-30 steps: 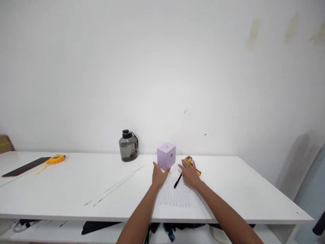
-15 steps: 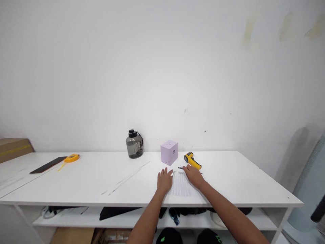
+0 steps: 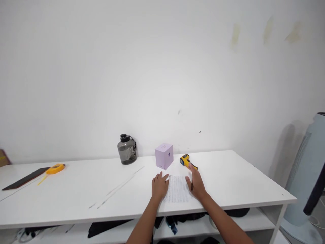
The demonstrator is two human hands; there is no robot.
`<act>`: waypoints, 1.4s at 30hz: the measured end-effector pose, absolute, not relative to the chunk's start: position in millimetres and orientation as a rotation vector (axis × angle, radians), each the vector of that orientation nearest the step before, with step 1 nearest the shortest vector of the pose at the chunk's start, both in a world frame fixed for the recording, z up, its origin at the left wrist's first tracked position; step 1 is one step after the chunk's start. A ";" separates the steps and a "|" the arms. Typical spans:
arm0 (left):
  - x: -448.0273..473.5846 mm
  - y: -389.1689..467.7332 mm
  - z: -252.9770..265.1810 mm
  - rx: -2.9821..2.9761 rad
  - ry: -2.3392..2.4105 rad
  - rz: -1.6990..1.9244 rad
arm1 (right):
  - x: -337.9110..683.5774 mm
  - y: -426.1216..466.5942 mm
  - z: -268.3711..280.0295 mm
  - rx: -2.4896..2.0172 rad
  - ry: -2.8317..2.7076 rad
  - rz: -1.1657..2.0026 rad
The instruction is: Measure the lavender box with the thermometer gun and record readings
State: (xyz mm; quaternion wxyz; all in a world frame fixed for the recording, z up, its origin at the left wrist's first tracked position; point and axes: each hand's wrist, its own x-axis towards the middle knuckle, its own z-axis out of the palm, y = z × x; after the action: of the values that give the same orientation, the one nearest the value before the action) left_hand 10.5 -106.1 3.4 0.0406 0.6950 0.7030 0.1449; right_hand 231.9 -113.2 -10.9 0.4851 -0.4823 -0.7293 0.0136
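Note:
A sheet of paper (image 3: 177, 189) covered in faint lines of writing lies flat on the white table. My left hand (image 3: 159, 185) rests on its left edge, fingers spread and palm down. At the right edge of the sheet is my right hand (image 3: 197, 183), turned on its side with the fingers stretched forward. A dark pen (image 3: 192, 185) is tucked against its palm, mostly hidden. Just beyond my right fingertips lies a yellow and black infrared thermometer (image 3: 186, 160). A lilac box (image 3: 164, 157) stands behind the paper.
A grey translucent water jug (image 3: 127, 150) stands near the wall. To the left lie an orange tape measure (image 3: 56, 168) and a dark flat strip (image 3: 26, 178). Under the tabletop, a shelf (image 3: 254, 220) holds dark items. A pale tower appliance (image 3: 301, 173) stands right of the table.
My right hand has turned on its side, the pen now tucked in the palm instead of pointing out over the paper's top. My left hand stays at the left edge. The view has shifted right.

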 end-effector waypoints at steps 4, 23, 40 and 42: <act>8.9 -104.4 1.7 2.134 2.159 0.456 | 240.0 -113.4 -6.1 -1.310 -1.504 0.319; 8.9 -101.2 -1.2 2.114 2.153 0.488 | 219.5 -110.1 -2.2 -1.253 -1.425 0.980; 16.2 -98.0 -10.1 2.046 2.010 0.695 | 230.8 -119.3 4.9 -1.405 -1.331 0.830; 17.3 -99.9 -6.8 2.032 2.012 0.678 | 230.6 -119.0 4.4 -1.413 -1.322 0.786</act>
State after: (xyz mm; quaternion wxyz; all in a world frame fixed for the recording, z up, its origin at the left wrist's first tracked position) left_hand 17.3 -99.9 -6.8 0.1011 0.6878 0.6811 0.2297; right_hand 230.6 -119.0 4.4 0.5027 -0.5848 -0.5471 0.3255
